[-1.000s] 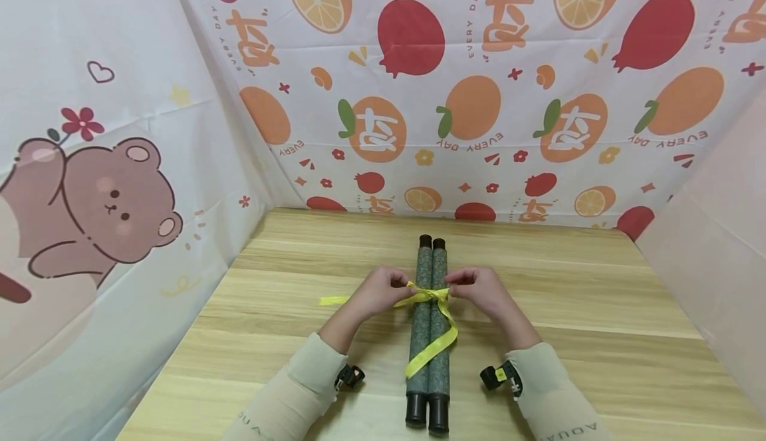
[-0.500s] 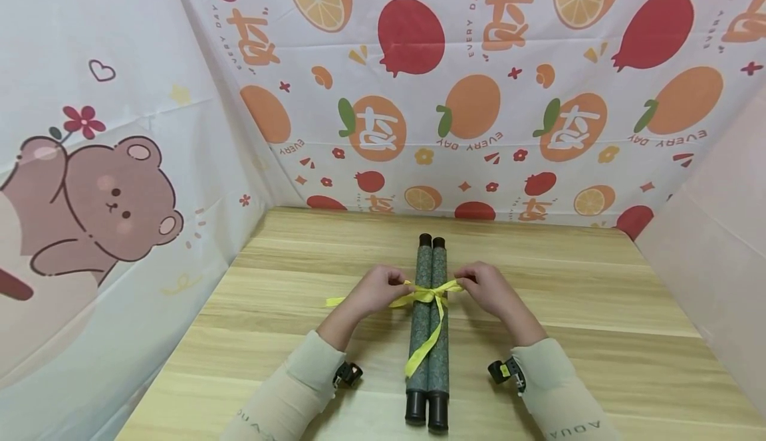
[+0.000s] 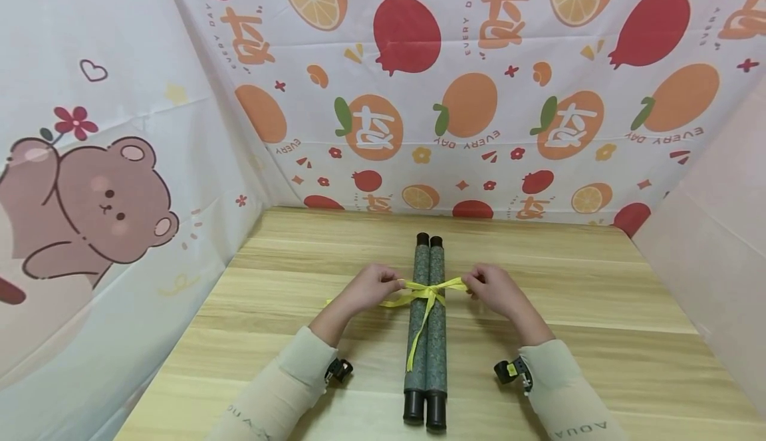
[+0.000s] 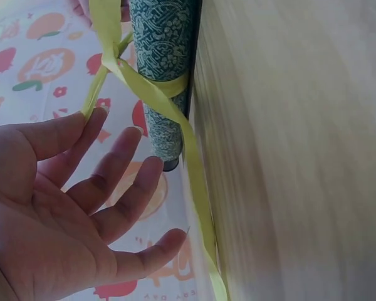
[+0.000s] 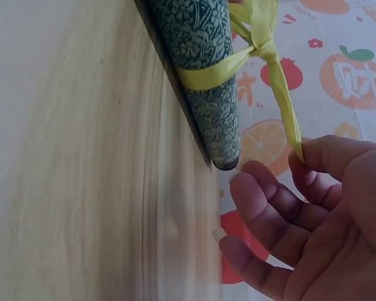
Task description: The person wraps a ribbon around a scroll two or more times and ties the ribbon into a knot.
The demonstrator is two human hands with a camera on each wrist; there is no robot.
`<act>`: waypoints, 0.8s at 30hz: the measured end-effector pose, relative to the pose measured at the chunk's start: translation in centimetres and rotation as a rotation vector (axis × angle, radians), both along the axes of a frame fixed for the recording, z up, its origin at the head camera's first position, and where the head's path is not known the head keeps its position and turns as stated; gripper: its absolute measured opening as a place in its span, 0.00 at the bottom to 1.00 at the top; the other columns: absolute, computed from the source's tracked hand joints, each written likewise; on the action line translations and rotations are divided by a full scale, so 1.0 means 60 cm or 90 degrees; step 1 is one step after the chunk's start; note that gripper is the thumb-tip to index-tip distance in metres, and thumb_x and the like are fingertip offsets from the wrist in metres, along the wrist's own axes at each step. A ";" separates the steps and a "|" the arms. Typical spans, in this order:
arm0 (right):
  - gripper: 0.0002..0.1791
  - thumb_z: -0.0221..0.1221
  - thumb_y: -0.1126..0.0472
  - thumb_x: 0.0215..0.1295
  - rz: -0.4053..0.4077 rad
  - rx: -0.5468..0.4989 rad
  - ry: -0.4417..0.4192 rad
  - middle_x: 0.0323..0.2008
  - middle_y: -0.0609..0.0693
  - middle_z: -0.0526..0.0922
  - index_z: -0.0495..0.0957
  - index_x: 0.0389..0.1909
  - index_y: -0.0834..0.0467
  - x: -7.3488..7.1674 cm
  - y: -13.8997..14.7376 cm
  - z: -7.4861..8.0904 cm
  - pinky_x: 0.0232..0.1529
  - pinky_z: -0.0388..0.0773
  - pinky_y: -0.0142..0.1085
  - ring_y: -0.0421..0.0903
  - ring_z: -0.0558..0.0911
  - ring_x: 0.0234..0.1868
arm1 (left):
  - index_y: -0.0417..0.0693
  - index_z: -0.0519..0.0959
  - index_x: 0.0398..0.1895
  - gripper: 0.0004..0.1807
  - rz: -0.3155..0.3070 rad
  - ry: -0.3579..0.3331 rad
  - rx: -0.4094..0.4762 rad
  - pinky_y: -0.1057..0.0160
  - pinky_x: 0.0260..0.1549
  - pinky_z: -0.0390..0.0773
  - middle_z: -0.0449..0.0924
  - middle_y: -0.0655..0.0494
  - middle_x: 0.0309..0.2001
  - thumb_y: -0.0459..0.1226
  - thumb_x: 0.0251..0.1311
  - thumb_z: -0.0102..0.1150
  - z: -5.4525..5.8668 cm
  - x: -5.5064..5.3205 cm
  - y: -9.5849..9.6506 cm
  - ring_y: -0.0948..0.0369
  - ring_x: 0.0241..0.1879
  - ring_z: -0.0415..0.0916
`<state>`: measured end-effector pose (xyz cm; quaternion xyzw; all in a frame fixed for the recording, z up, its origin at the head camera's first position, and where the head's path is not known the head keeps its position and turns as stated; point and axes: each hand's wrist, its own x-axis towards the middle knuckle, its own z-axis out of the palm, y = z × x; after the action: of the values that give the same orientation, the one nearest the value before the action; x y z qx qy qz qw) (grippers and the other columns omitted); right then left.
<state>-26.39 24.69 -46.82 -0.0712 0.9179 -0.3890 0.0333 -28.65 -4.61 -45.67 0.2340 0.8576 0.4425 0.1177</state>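
Note:
Two rolled scrolls in green patterned cloth with dark end knobs, a left scroll (image 3: 417, 361) and a right scroll (image 3: 437, 354), lie side by side on the table. A yellow ribbon (image 3: 428, 293) is knotted around their middle, one tail hanging toward the near end and another running left under the left forearm. My left hand (image 3: 372, 288) pinches one part of the ribbon between thumb and index finger, its other fingers spread in the left wrist view. On the opposite side my right hand (image 3: 493, 288) pinches another part, drawn taut from the knot in the right wrist view.
The wooden table (image 3: 538, 361) extends around the scrolls. A fruit-print cloth (image 3: 467, 42) hangs behind it, and a bear-print cloth (image 3: 197, 108) stands on the left. Each wrist carries a small black camera, such as the left camera (image 3: 340, 369).
My right hand has moved away to the right, pulling its part of the ribbon out straight. The left hand has shifted slightly left. The knot looks tighter, and the hanging tail has swung and narrowed.

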 end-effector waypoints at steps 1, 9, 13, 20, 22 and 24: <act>0.14 0.54 0.54 0.74 -0.006 -0.001 -0.004 0.30 0.54 0.83 0.78 0.33 0.59 -0.001 0.002 -0.002 0.29 0.74 0.36 0.44 0.80 0.29 | 0.36 0.83 0.30 0.14 0.001 -0.002 0.001 0.65 0.21 0.64 0.77 0.48 0.24 0.37 0.70 0.55 -0.001 0.000 -0.001 0.64 0.20 0.63; 0.12 0.55 0.55 0.73 -0.014 0.005 -0.013 0.27 0.51 0.78 0.79 0.33 0.59 -0.002 0.020 -0.012 0.27 0.71 0.37 0.46 0.72 0.25 | 0.36 0.84 0.31 0.13 0.008 -0.002 -0.011 0.65 0.22 0.64 0.82 0.38 0.30 0.37 0.69 0.55 -0.005 -0.004 -0.009 0.64 0.21 0.62; 0.14 0.56 0.56 0.72 -0.005 0.014 0.000 0.24 0.49 0.73 0.78 0.32 0.62 -0.002 0.031 -0.017 0.25 0.68 0.35 0.45 0.69 0.24 | 0.39 0.86 0.34 0.12 0.009 -0.008 -0.020 0.64 0.24 0.67 0.84 0.41 0.33 0.36 0.68 0.56 -0.003 -0.005 -0.011 0.63 0.24 0.66; 0.13 0.57 0.58 0.71 0.009 0.019 0.006 0.22 0.46 0.70 0.76 0.27 0.59 -0.003 0.042 -0.030 0.24 0.65 0.32 0.42 0.68 0.24 | 0.44 0.87 0.32 0.11 0.028 -0.019 -0.039 0.64 0.26 0.68 0.86 0.51 0.35 0.35 0.67 0.56 -0.004 -0.007 -0.009 0.62 0.28 0.70; 0.13 0.57 0.58 0.72 0.012 0.021 -0.002 0.22 0.46 0.69 0.75 0.26 0.58 -0.002 0.045 -0.034 0.25 0.65 0.32 0.42 0.67 0.25 | 0.44 0.87 0.31 0.11 0.033 -0.018 -0.051 0.64 0.26 0.68 0.86 0.53 0.35 0.35 0.66 0.56 -0.005 -0.008 -0.009 0.62 0.28 0.69; 0.14 0.56 0.57 0.72 0.017 0.020 -0.008 0.22 0.46 0.68 0.73 0.25 0.58 -0.002 0.047 -0.037 0.26 0.65 0.33 0.42 0.67 0.25 | 0.45 0.87 0.30 0.11 0.035 -0.019 -0.065 0.65 0.27 0.67 0.86 0.54 0.35 0.35 0.66 0.56 -0.007 -0.009 -0.010 0.62 0.29 0.69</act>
<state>-26.51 27.54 -49.01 -0.0802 0.9227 -0.3743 0.0452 -29.19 -5.22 -46.07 0.1975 0.8831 0.4051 0.1303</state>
